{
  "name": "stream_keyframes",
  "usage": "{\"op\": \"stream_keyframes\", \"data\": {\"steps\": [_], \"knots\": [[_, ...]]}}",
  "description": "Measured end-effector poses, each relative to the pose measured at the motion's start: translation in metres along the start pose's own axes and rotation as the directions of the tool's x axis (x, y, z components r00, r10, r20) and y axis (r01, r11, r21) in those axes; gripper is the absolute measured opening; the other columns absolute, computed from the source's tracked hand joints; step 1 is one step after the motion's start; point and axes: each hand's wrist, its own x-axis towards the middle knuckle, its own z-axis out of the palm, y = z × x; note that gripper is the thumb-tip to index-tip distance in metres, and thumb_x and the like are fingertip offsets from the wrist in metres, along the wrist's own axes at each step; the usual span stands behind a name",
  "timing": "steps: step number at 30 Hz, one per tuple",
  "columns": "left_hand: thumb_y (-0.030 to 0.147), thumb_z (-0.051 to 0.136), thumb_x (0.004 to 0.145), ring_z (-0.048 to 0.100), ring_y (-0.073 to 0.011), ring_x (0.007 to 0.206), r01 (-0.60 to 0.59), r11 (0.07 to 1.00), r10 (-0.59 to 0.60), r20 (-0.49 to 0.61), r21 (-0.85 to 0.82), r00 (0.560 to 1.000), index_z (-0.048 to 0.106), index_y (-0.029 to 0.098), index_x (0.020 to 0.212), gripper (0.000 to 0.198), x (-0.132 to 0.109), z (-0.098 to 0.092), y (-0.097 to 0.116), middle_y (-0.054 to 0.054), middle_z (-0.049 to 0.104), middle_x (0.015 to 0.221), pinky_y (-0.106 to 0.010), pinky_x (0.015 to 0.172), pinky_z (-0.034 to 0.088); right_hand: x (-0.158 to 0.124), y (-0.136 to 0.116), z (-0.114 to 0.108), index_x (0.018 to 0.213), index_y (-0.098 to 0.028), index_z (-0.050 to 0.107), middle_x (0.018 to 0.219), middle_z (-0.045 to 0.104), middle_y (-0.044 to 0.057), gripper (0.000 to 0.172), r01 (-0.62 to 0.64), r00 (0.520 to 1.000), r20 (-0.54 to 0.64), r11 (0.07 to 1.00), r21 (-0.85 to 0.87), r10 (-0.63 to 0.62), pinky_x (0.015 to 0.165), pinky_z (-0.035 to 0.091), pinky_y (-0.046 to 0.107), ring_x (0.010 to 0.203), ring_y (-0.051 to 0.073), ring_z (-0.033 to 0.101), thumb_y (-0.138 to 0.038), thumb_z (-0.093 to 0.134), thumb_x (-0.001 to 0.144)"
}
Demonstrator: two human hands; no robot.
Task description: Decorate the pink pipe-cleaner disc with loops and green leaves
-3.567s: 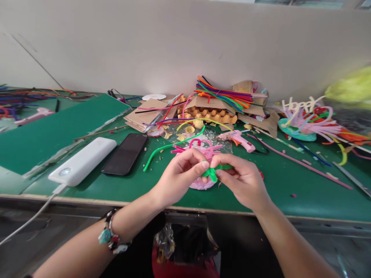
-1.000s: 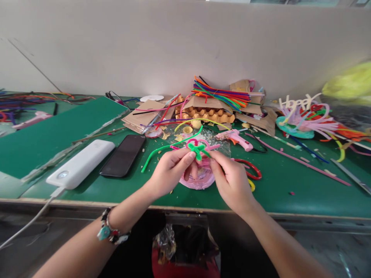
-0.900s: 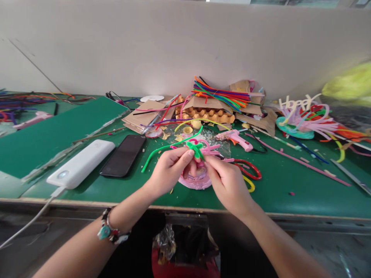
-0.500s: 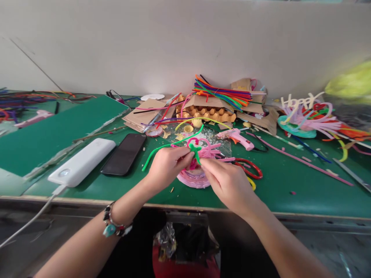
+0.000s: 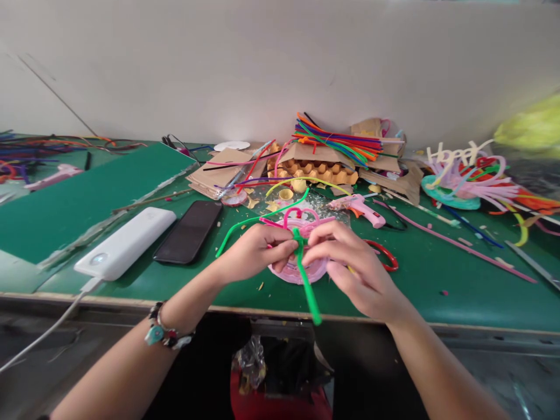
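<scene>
Fingers point(image 5: 283, 249) of my left hand point(image 5: 256, 248) are pinched shut on the top of a fuzzy green pipe cleaner point(image 5: 308, 286). The fingers point(image 5: 321, 234) of my right hand point(image 5: 359, 274) close on the same spot from the other side, so both hands meet at one small knot. That knot sits against the pink pipe-cleaner loops point(image 5: 297, 213) rising from a round pink woven basket point(image 5: 284, 273), which rests on the green surface point(image 5: 437, 291) just beneath my hands. The free end of the green pipe cleaner hangs down towards me, past the front edge of the surface. To do this wrap well, I judge that my left pinch should act as the anchor and hold the knot tight against the pink loop. My right hand would then do the turning, close to the knot, since slack there would let the wire spring loose. The basket is light and could tip or slide if I pull upwards, so pressure is better kept sideways and small. A thin red pipe-cleaner loop point(image 5: 387, 254) lies just beside my right hand, near enough to snag. A pink glue gun point(image 5: 359, 207) lies near it, further back. A black phone point(image 5: 189, 231) and a white power bank point(image 5: 125, 242) lie well apart to my left.
</scene>
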Motion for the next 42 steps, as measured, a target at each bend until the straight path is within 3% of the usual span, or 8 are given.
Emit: {"op": "stream_keyframes", "data": {"steps": [2, 9, 15, 24, 31, 36, 39, 42], "knots": [[0.023, 0.040, 0.085, 0.043, -0.0055, 0.043, 0.015, 0.999, -0.014, 0.032, -0.032, 0.999, 0.045, 0.015, 0.049, 0.038, 0.000, 0.000, -0.001, 0.003, 0.049, 0.044, -0.015, 0.046, 0.035, 0.001, 0.004, 0.002, 0.085, -0.019, 0.057, 0.089, 0.055, 0.004, 0.014, -0.028, 0.999, -0.040, 1.000, -0.003, 0.028, 0.079, 0.044, 0.031, 0.089, 0.015, 0.054, -0.016, 0.043, 0.083], [0.024, 0.039, 0.086, 0.046, -0.0062, 0.047, -0.033, 0.998, 0.037, 0.097, -0.046, 0.995, 0.050, 0.013, 0.052, 0.037, -0.002, -0.001, -0.002, 0.001, 0.053, 0.050, -0.016, 0.049, 0.037, 0.002, 0.009, 0.010, 0.085, -0.020, 0.058, 0.085, 0.064, 0.001, 0.010, -0.060, 0.991, -0.117, 0.994, 0.090, 0.070, 0.073, 0.048, 0.024, 0.086, 0.013, 0.059, -0.014, 0.054, 0.079], [0.019, 0.039, 0.087, 0.046, -0.0059, 0.048, -0.080, 0.996, 0.083, 0.108, -0.040, 0.991, 0.049, 0.013, 0.052, 0.037, -0.003, -0.004, 0.005, 0.002, 0.053, 0.048, -0.015, 0.051, 0.037, 0.002, 0.008, 0.008, 0.086, -0.020, 0.060, 0.084, 0.068, 0.001, 0.013, 0.008, 0.993, -0.121, 1.000, -0.013, -0.009, 0.072, 0.051, 0.025, 0.082, 0.013, 0.063, -0.011, 0.055, 0.078], [0.020, 0.037, 0.088, 0.046, -0.0061, 0.045, -0.099, 0.994, 0.105, 0.124, -0.055, 0.987, 0.049, 0.015, 0.054, 0.037, -0.006, 0.000, 0.008, 0.003, 0.052, 0.047, -0.015, 0.048, 0.036, -0.001, 0.004, 0.011, 0.084, -0.021, 0.063, 0.078, 0.069, 0.000, 0.011, 0.102, 0.965, -0.227, 0.986, -0.135, -0.130, 0.068, 0.052, 0.023, 0.075, 0.012, 0.064, -0.014, 0.058, 0.077], [0.020, 0.033, 0.089, 0.050, -0.0108, 0.055, -0.225, 0.934, 0.219, 0.054, 0.277, 0.974, 0.052, 0.015, 0.061, 0.034, -0.006, 0.003, 0.011, 0.000, 0.058, 0.056, -0.022, 0.058, 0.038, 0.002, 0.001, 0.013, 0.080, -0.020, 0.061, 0.075, 0.066, 0.002, 0.010, 0.099, 0.944, -0.297, 0.981, -0.167, -0.146, 0.065, 0.052, 0.025, 0.069, 0.012, 0.063, -0.012, 0.058, 0.077], [0.016, 0.032, 0.087, 0.047, -0.0136, 0.053, -0.253, 0.776, 0.277, 0.049, 0.577, 0.960, 0.049, 0.016, 0.065, 0.028, -0.007, 0.004, 0.012, 0.000, 0.053, 0.055, -0.026, 0.059, 0.034, 0.004, -0.001, 0.014, 0.075, -0.019, 0.058, 0.071, 0.063, 0.002, 0.008, 0.033, 0.956, -0.286, 0.995, -0.098, -0.060, 0.063, 0.050, 0.025, 0.068, 0.012, 0.061, -0.011, 0.058, 0.076], [0.022, 0.038, 0.085, 0.045, -0.0129, 0.051, -0.286, 0.740, 0.310, 0.069, 0.608, 0.948, 0.048, 0.017, 0.066, 0.022, -0.006, 0.006, 0.011, 0.001, 0.051, 0.055, -0.026, 0.057, 0.034, 0.002, -0.001, 0.015, 0.075, -0.020, 0.057, 0.071, 0.063, 0.001, 0.008, -0.019, 0.956, -0.295, 0.997, -0.074, -0.004, 0.063, 0.050, 0.025, 0.068, 0.012, 0.060, -0.012, 0.056, 0.077], [0.032, 0.038, 0.087, 0.047, -0.0126, 0.053, -0.293, 0.736, 0.357, 0.017, 0.610, 0.934, 0.049, 0.017, 0.067, 0.028, -0.004, 0.009, 0.006, 0.001, 0.051, 0.055, -0.026, 0.061, 0.036, 0.000, -0.001, 0.016, 0.080, -0.020, 0.056, 0.074, 0.065, 0.001, 0.007, -0.065, 0.952, -0.305, 0.995, -0.071, 0.040, 0.063, 0.051, 0.023, 0.068, 0.012, 0.061, -0.013, 0.056, 0.077]]}}
